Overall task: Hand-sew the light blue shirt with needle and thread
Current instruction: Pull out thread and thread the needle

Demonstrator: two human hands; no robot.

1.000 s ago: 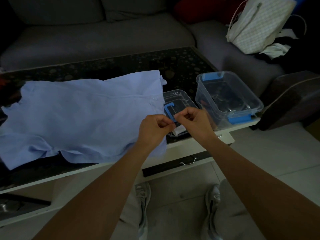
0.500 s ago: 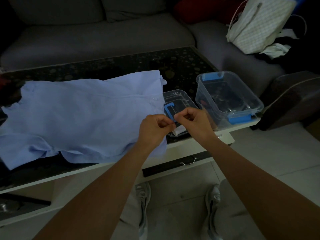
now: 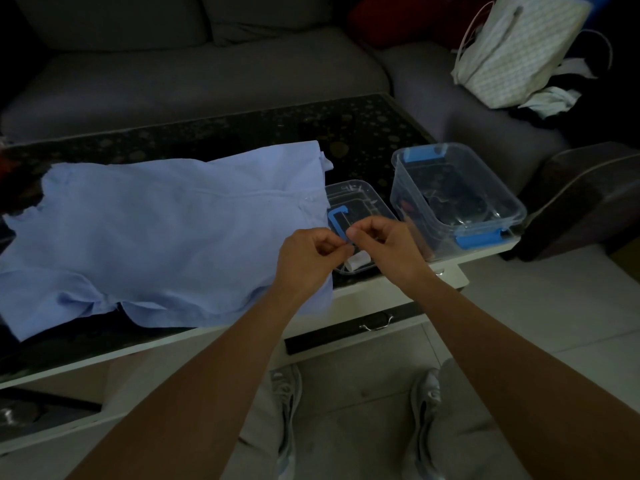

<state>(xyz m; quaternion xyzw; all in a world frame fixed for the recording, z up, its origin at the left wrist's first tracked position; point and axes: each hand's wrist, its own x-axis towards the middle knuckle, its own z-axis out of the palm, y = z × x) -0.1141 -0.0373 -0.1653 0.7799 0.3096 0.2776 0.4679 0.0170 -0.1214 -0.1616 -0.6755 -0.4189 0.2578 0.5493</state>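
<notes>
Both pinching, right edge of the light blue shirt (image 3: 166, 237).
My left hand (image 3: 304, 258) and right hand (image 3: 388, 251) curl closed, tips nearly touching; I cannot tell on what.

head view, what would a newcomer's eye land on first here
The large light blue cloth shirt spread flat over the left of the dark glass-topped table catches the eye first. Next come the left hand and right hand, fingertips pinched close together at the shirt's right edge; what they pinch is too small to see. Right of them stands a clear plastic box with blue latches.
</notes>
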